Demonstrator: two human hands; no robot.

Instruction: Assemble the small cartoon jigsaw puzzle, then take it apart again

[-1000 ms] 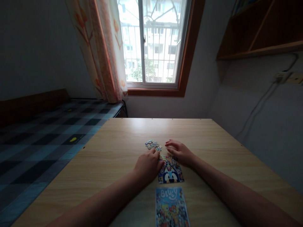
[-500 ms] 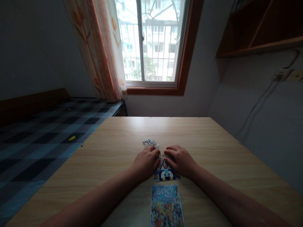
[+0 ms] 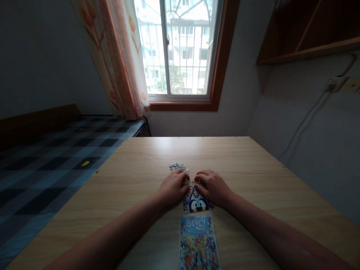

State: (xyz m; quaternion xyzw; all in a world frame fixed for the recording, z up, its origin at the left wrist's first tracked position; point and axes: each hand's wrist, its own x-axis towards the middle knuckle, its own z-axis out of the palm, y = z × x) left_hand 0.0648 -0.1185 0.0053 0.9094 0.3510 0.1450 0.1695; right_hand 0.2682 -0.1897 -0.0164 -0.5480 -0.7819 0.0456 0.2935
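Observation:
A partly joined jigsaw puzzle (image 3: 198,205) lies on the table, showing a blue cartoon dog's face at its near edge. My left hand (image 3: 174,187) rests over its upper left side, thumb and fingers curled in on the puzzle. From the other side, my right hand (image 3: 212,186) has its bent fingers and thumb on the upper right part. Both hands' fingertips come close together there and hide much of the puzzle. Whether a loose piece is between them is too small to tell. Just beyond my left fingers is a pile of loose puzzle pieces (image 3: 177,166).
Nearer me lies a picture sheet (image 3: 199,243) printed "BLUEY", between my forearms. Everything rests on a light wooden table (image 3: 126,176). A bed with a checked cover (image 3: 56,168) stands to the left, a window (image 3: 188,52) ahead, and a wall shelf (image 3: 306,52) upper right.
The view has tipped slightly, so everything sits a little higher. My right fingers have shifted slightly left, closer to my left hand. The puzzle, pile and sheet stay in place.

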